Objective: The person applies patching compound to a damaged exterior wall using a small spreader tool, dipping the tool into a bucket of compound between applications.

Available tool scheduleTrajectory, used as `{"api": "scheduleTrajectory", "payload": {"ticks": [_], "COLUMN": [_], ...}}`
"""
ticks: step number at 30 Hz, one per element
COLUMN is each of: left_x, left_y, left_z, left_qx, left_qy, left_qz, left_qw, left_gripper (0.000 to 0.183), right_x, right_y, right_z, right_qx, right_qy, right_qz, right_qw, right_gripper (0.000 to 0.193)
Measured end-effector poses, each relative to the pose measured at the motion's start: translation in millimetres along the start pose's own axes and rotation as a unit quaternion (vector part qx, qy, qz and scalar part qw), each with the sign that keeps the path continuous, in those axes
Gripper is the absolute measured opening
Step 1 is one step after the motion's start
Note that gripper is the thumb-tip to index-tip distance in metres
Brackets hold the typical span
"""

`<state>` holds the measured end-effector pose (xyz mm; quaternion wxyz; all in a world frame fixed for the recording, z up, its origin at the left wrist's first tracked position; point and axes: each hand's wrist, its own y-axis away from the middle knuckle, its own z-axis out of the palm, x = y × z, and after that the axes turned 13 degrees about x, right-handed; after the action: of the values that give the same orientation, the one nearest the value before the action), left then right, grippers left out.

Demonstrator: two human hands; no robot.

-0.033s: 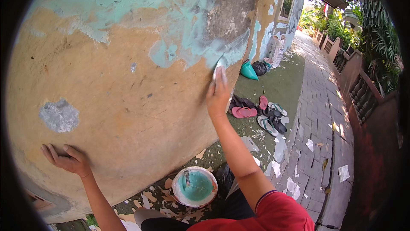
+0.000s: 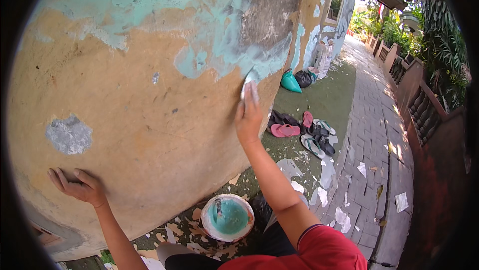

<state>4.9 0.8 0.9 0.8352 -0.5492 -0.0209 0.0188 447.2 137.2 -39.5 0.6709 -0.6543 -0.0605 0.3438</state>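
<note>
My right hand (image 2: 249,120) grips a putty knife (image 2: 247,83), whose blade meets the wall at the lower edge of the turquoise filler (image 2: 264,60). Filler covers the wall's upper part in uneven patches, around a dark grey bare area (image 2: 267,13). Below it the wall (image 2: 124,110) is bare tan plaster. Low on the left, my left hand (image 2: 82,187) leans on the plaster, fingers stretched out and nothing in it. A white bucket (image 2: 207,227) of turquoise filler stands on the ground between my arms, with a tool's handle (image 2: 218,206) sticking up in it.
Several sandals (image 2: 285,131) lie right of the wall corner. Beyond them sit a green bag (image 2: 290,82), a black bag (image 2: 303,78) and a white sack (image 2: 324,60). Paint flakes (image 2: 343,220) litter the ground and brick path (image 2: 369,135). A low balustrade wall (image 2: 416,88) runs along the right.
My right hand and the putty knife have moved slightly left and down along the wall. My left hand stays in place on the plaster.
</note>
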Motion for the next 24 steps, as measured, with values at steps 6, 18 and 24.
{"api": "scheduleTrajectory", "payload": {"ticks": [6,18,24], "left_x": [-5.4,-0.6,-6.0], "left_y": [-5.7,-2.1,-5.0], "left_z": [-2.7,0.0,-1.8], "left_qx": [0.002,0.006,0.009], "left_qy": [-0.011,0.0,-0.01], "left_qz": [0.006,0.003,0.013], "left_qw": [1.0,1.0,1.0], "left_gripper": [0.047,0.047,0.047], "right_x": [-44.0,-23.9,-127.2], "right_y": [16.9,-23.2,28.8], "right_z": [-37.5,18.4,-11.7], "right_qx": [0.006,0.06,-0.053], "right_qy": [-0.038,0.003,-0.096], "right_qz": [-0.016,-0.005,-0.023], "right_qw": [0.999,0.998,0.994], "right_gripper": [0.046,0.049,0.057]}}
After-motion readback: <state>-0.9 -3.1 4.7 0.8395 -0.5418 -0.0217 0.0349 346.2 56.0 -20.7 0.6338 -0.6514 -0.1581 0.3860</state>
